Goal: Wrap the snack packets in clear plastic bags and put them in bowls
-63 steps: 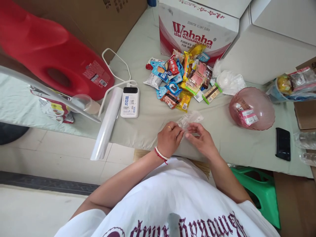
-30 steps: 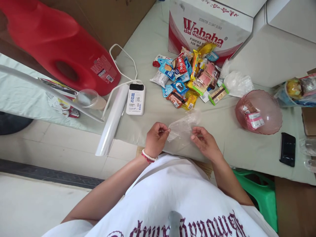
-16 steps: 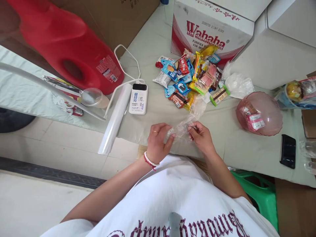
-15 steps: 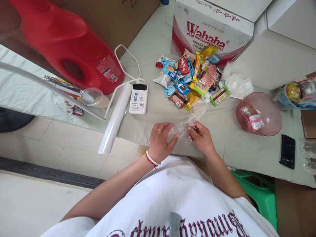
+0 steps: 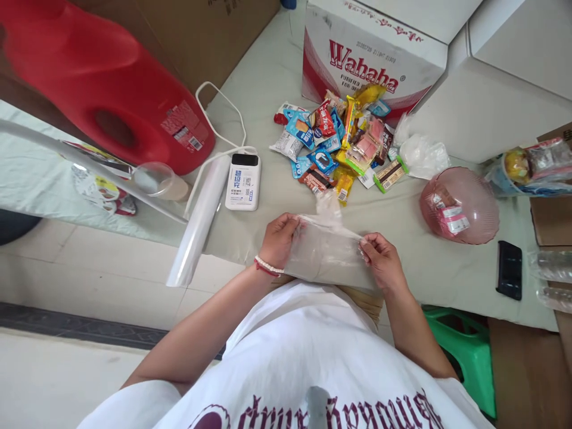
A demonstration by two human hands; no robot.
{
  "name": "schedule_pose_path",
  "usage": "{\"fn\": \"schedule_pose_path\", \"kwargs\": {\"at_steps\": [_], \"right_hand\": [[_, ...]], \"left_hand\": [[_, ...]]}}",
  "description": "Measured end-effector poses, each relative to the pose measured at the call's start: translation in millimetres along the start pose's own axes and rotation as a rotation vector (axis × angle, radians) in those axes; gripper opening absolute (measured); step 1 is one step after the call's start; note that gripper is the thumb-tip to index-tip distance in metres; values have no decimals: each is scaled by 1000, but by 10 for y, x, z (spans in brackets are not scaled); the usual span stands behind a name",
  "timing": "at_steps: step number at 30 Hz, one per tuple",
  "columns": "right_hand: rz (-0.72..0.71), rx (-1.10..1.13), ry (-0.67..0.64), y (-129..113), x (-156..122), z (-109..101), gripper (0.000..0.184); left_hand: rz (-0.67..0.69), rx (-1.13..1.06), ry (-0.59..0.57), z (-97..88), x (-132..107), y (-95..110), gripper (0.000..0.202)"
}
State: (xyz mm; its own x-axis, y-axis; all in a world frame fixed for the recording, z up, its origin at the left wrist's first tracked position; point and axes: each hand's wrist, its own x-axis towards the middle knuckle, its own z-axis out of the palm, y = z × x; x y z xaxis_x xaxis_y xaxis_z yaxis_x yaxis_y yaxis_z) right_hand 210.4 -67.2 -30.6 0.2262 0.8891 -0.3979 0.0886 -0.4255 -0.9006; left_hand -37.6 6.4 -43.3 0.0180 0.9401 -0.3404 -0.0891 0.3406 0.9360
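Head view: left hand (image 5: 277, 241) and right hand (image 5: 383, 261) pinch clear plastic bag (image 5: 328, 253), stretched between them; wrapped snacks (image 5: 331, 143) beyond both.

A thin, see-through plastic bag (image 5: 328, 253) spreads wide by the table's (image 5: 438, 268) front edge, crumpled at its far side.

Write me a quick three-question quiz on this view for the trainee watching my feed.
1. True or false: the left hand and the right hand both hold the clear plastic bag.
2. Fill in: the carton behind the pile of wrapped snacks is printed with the word ____.
3. Which lies right beside the roll of clear film?
A) green stool
B) white power bank
C) pink bowl

Key: 1. True. 2. Wahaha. 3. B.
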Motion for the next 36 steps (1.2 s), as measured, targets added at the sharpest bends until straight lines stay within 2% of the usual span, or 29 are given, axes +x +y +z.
{"fn": "schedule_pose_path", "kwargs": {"at_steps": [2, 4, 7, 9, 11, 13, 16, 18, 19, 21, 23, 25, 28, 30, 33, 34, 36], "right_hand": [[-36, -158, -14, 38, -27, -110, 36], [-181, -392, -21, -9, -49, -154, 42], [-455, -679, -33, -180, -25, -46, 53], [-525, -725, -78, -277, 55, 102, 39], [-481, -627, -118, -315, 172, 231, 24], [-351, -393, -131, -296, 289, 288, 25], [-125, 9, -59, -217, 403, 239, 34], [-37, 157, 36, -171, 428, 184, 40], [-15, 189, 72, -156, 429, 169, 42], [-10, 203, 90, -141, 420, 173, 42], [-53, 179, 53, -142, 409, 210, 40], [-115, 121, 6, -148, 405, 248, 37], [-173, 2, -24, -147, 412, 255, 36], [-186, -38, -18, -135, 415, 220, 37], [-200, -28, 54, -92, 408, 120, 37], [-205, -24, 98, -71, 405, 79, 37], [-204, -30, 190, -19, 405, -4, 36]], "left_hand": [[-42, -19, 73, -29, -6, -15, 24], [-22, 47, 90, -10, -36, -10, 23], [34, 138, -5, 73, -122, 46, 25], [89, 197, -77, 123, -183, 95, 36], [138, 246, -122, 130, -224, 123, 48], [142, 231, -128, 76, -238, 109, 53], [80, 153, -18, -109, -234, 24, 51], [91, 252, 81, -256, -253, -27, 44], [137, 357, 122, -321, -274, -35, 37], [296, 602, 170, -411, -323, -2, 24], [456, 774, 160, -430, -341, 86, 34], [520, 847, 112, -373, -286, 188, 44], [435, 899, 80, -173, -71, 265, 51], [344, 932, 21, -13, 96, 242, 49], [230, 803, -100, 139, 283, 145, 24], [207, 709, -87, 146, 327, 113, 16], [189, 505, 16, 95, 397, 69, 9]]}}
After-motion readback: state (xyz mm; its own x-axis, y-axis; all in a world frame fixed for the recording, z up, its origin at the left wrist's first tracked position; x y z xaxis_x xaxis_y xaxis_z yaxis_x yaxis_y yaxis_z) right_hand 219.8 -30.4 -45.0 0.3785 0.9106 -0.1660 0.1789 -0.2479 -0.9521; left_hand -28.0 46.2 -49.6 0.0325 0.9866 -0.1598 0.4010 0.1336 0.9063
